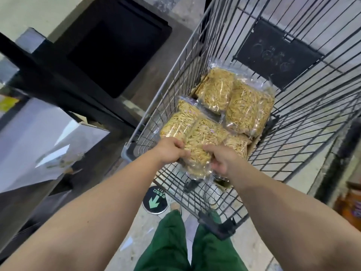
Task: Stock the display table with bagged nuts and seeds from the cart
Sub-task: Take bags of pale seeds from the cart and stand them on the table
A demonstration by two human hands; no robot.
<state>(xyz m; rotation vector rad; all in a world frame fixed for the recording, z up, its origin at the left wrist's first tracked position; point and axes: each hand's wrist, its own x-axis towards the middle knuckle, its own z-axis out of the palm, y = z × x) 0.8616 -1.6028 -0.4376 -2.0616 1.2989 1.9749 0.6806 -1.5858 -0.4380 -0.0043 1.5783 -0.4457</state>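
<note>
Inside the wire cart lie several clear bags of pale yellow seeds. Both my hands reach into the cart and grip one bag at its near end. My left hand curls round its left edge, and my right hand curls round its right edge. This bag lies on top of another bag to the left. Two more bags lie further back in the cart, and part of one shows just right of the held bag.
A black bin or box stands left of the cart behind a dark frame. A white and grey surface sits at the lower left. A green arrow sticker marks the floor. An orange package shows at the right edge.
</note>
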